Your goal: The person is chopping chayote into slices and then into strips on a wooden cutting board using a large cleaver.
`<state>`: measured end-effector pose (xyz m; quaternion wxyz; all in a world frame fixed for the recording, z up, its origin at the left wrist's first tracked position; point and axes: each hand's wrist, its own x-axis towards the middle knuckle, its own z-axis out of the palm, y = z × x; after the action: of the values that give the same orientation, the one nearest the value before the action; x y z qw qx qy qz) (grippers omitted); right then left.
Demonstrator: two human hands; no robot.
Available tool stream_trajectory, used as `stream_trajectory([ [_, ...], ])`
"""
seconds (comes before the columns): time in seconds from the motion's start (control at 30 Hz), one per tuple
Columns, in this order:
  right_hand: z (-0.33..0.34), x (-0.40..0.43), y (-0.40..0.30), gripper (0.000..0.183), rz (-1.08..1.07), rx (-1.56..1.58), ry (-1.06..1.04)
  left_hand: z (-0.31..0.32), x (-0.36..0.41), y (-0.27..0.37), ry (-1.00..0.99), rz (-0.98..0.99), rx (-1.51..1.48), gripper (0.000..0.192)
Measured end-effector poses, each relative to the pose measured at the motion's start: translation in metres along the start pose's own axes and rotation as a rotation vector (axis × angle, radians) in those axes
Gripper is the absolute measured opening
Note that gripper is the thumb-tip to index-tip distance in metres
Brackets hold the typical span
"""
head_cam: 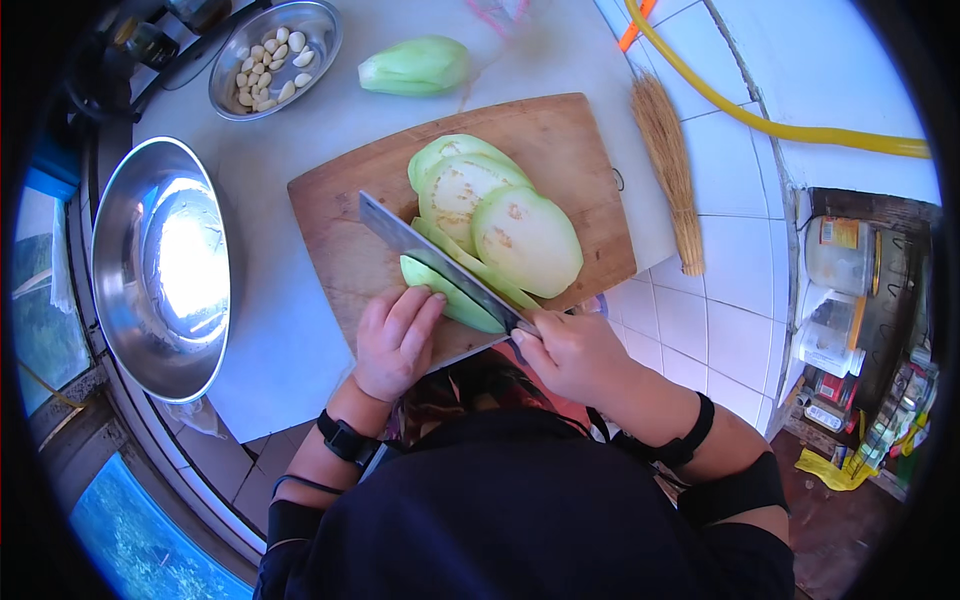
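My right hand (574, 352) grips the handle of a cleaver (435, 259), its blade slanting up and left across the wooden cutting board (337, 217). On the blade's left side lies the remaining piece of a pale green, peeled vegetable (454, 296), possibly an eggplant. The fingertips of my left hand (397, 337) press on that piece close to the blade. Right of the blade, a thin slice (487, 270) leans along it. Beyond, several broad oval slices (529, 240) overlap flat on the board, pale inside with brownish seed marks.
A second peeled vegetable (416, 66) lies behind the board. Peeled garlic cloves sit in a metal dish (326, 56) at the back left. A large steel bowl (112, 262) stands left. To the right are a straw whisk brush (667, 172), a yellow hose (810, 133) and shelved jars (840, 255).
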<state>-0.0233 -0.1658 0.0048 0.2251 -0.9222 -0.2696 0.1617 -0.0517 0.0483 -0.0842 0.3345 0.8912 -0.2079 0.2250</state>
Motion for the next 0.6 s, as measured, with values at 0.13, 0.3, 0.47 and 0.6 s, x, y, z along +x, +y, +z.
stream_trajectory([
  [0.13,-0.03,-0.012,-0.014,0.014,0.002,0.032,0.035,-0.002,-0.002,0.0,0.023,-0.004,0.002,0.043],
  [0.3,-0.058,-0.025,-0.032,0.013,-0.002,-0.006,-0.068,-0.004,-0.003,-0.001,0.041,-0.014,0.013,0.04],
  [0.47,-0.06,-0.027,-0.035,0.015,-0.009,-0.101,-0.132,-0.004,0.001,-0.002,0.054,0.0,0.008,0.037],
  [0.6,-0.061,-0.018,-0.045,0.014,-0.001,-0.117,-0.128,-0.003,0.0,-0.002,0.046,-0.006,-0.006,0.037],
])
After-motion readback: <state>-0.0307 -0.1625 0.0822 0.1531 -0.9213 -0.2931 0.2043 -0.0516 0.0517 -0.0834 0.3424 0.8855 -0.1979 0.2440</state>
